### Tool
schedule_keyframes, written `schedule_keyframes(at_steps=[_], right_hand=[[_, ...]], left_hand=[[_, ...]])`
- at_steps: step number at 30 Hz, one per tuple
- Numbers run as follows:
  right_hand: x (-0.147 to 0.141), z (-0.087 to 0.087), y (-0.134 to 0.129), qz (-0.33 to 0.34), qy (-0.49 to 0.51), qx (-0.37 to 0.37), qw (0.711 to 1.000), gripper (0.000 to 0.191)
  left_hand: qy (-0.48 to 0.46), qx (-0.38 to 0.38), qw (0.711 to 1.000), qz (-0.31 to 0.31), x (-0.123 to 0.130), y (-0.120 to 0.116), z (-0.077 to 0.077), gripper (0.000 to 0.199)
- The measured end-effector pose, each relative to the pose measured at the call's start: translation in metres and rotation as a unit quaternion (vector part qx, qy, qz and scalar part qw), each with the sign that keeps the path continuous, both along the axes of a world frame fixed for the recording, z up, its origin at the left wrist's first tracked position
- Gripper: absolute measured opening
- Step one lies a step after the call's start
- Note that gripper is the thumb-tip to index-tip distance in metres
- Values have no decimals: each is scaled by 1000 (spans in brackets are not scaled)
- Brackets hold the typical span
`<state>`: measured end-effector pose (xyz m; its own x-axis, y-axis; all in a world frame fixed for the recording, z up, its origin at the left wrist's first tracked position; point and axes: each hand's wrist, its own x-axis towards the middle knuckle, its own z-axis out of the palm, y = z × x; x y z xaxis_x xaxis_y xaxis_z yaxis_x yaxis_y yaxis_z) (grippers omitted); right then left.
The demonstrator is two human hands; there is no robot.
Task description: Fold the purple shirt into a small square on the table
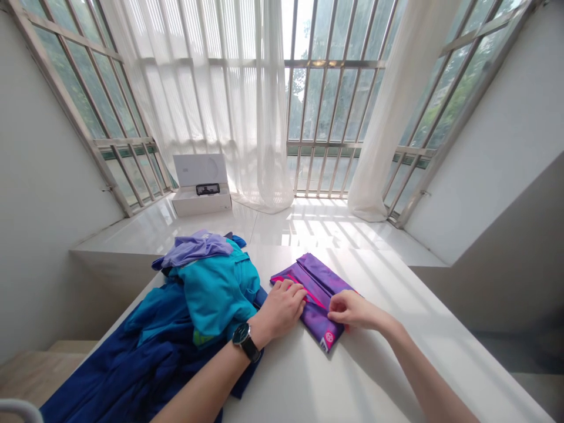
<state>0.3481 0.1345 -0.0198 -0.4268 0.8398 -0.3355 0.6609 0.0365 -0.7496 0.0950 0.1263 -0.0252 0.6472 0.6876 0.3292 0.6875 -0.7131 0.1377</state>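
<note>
A purple garment [324,274] with pink trim lies folded into a flat bundle on the white table. A round pink badge shows at its near corner. My left hand [284,305], with a black-strapped watch on the wrist, rests on the garment's left side, its fingers lying over the cloth. At the right edge, my right hand [355,310] pinches the cloth between thumb and fingers. Its fingertips are partly hidden. Close to my left forearm is a loose heap of clothes: a teal garment [220,288], a lilac one [198,248] and dark blue cloth [145,364].
The white table [423,352] meets a glossy window sill [264,226]. On the sill stands an open white box [202,202] with a black object [207,188] in it. Sheer curtains [220,100] hang before barred windows. Walls close in on both sides.
</note>
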Motion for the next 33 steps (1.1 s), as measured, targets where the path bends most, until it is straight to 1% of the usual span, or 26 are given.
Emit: schedule_keyframes(at_steps=[2, 4, 8, 9, 11, 13, 14, 17, 19, 21, 23, 25, 27, 29, 30, 32, 33], right_hand=[[-8, 0, -4, 6, -3, 29, 1000, 15], [-13, 2, -8, 10, -15, 63, 998, 14], [-14, 9, -7, 13, -22, 168, 985, 16], [-12, 9, -4, 1, -22, 197, 980, 19], [-5, 7, 3, -43, -39, 244, 968, 26], [4, 1, 11, -82, -73, 266, 958, 32], [8, -2, 15, -91, -89, 265, 956, 34], [16, -9, 20, -81, -106, 253, 958, 40], [15, -8, 18, -63, -93, 224, 968, 42], [10, -3, 12, -38, -55, 138, 988, 41], [2, 4, 4, 0, -1, 23, 1000, 36], [-7, 11, -6, 42, 40, -68, 996, 30], [-15, 16, -14, 81, 60, -124, 987, 25], [-22, 18, -19, 111, 70, -154, 979, 24], [-25, 18, -20, 121, 78, -157, 977, 25], [-28, 16, -19, 115, 103, -130, 979, 30], [-29, 14, -17, 95, 117, -88, 985, 32]], left_hand=[[7, -7, 1000, -28, 1, -3, 2, 26], [17, -14, 999, -44, 1, -4, 2, 26], [21, -16, 999, -45, -1, -5, 2, 27], [21, -16, 999, -43, -1, -6, 1, 27], [21, -15, 999, -37, -1, -7, 1, 27], [22, -11, 999, -34, 0, -8, 1, 28], [22, -8, 999, -34, 0, -8, 1, 29], [25, 3, 999, -29, -2, -7, -1, 31], [25, 9, 1000, -15, -3, -5, -2, 31], [22, 10, 1000, 4, -4, -2, -2, 30], [17, 10, 1000, 23, -4, -1, -2, 31], [15, 6, 999, 38, -3, -1, -2, 30], [15, -1, 999, 44, -2, -3, -2, 29], [15, -6, 999, 34, -1, -4, -4, 31], [17, -8, 1000, 21, -2, -5, -5, 33], [25, -5, 1000, -9, -3, -5, -9, 39], [31, -2, 999, -23, -3, -4, -11, 41]])
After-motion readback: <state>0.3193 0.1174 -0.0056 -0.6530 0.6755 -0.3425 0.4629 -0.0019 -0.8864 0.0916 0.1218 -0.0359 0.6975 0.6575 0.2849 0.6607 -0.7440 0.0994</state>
